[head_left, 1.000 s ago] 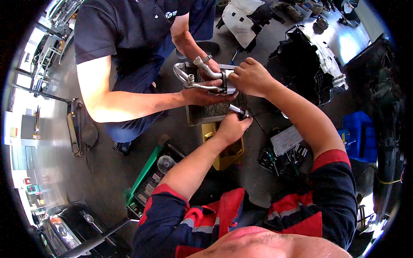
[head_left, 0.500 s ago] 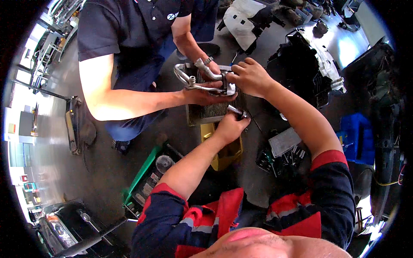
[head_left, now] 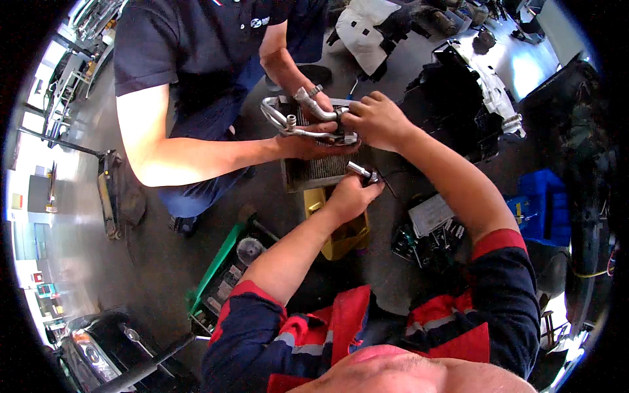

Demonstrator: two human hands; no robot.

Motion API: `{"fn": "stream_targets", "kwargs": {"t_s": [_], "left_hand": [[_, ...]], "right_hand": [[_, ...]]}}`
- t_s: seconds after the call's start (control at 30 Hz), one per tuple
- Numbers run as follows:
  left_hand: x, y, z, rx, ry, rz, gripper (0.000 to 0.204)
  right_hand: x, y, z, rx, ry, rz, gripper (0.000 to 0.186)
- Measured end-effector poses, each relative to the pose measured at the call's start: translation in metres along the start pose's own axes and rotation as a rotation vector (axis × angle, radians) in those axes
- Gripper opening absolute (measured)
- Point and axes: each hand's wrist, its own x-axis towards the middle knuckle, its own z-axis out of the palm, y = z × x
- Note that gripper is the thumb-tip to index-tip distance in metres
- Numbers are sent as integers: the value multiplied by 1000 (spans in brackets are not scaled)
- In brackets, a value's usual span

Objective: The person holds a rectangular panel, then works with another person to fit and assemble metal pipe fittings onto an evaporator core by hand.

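My left hand (head_left: 354, 196) is closed round a socket wrench (head_left: 358, 169), whose chrome socket points up and to the left. Above it, my right hand (head_left: 380, 123) has its fingers curled against the right end of a silvery pipe assembly (head_left: 278, 118); what they pinch is hidden. Another person's two hands (head_left: 316, 148) hold that assembly from the left and from behind. Bent metal tubes run into a dark clamp or block at my right fingertips. Beneath the pipes lies a finned heat-exchanger core (head_left: 321, 169) in a grey frame.
A yellow bin (head_left: 344, 242) stands under my left wrist. Right of it is an open tool case (head_left: 426, 229) with sockets, then a blue bin (head_left: 542, 209). A green-edged case (head_left: 219, 262) lies left. Black and white car parts (head_left: 472, 98) occupy the far right floor.
The socket wrench in my left hand has tilted slightly, its socket dipping a little. My right hand and the pipe assembly have shifted slightly left.
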Motion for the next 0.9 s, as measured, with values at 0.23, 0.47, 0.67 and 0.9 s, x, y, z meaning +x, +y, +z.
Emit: {"fn": "stream_targets", "kwargs": {"t_s": [0.23,0.47,0.67,0.9], "left_hand": [[-8,1,-1,187,40,123,23],[-4,9,4,115,56,42,24],[-8,14,-4,178,-2,-16,22],[-6,15,5,140,45,38,24]], "right_hand": [[-12,0,8,129,109,111,21],[-17,10,8,130,-208,179,24],[-19,11,20,63,29,-9,25],[-10,13,-4,-5,-56,-84,16]]}}
